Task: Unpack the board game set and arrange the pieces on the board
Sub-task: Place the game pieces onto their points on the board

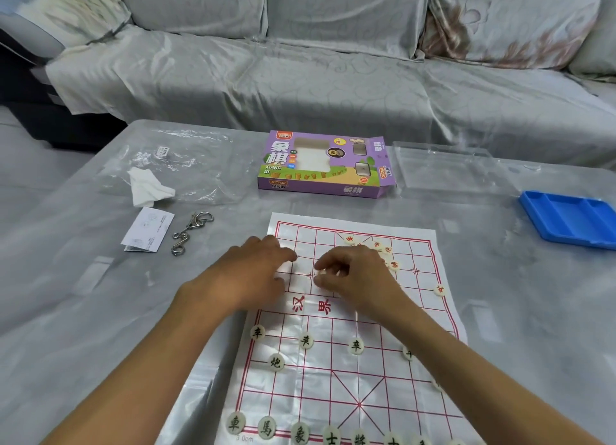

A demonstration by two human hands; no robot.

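**Both hands over the far half of the xiangqi board**

The board (336, 371), a thin white sheet with a red grid, lies flat on the desk (100, 311), its long axis running away from the person and tilted slightly to the right. On the near half sit black-lettered pieces (356, 346): 4 in the soldier row, 1 cannon, and a back row along the bottom edge, cut off so the count is unclear. Red-lettered pieces (349, 239) cluster beyond the right hand; 1 red piece (439, 290) rests at the right edge. The left hand (253, 274) lies palm down, fingers loosely curled. The right hand (353, 271) curls with fingertips pinched; whether it holds a piece I cannot tell. Beyond lies 1 purple box (323, 164), 1 blue tray (570, 223) to the right, and 1 metal ring puzzle (190, 233) to the left.
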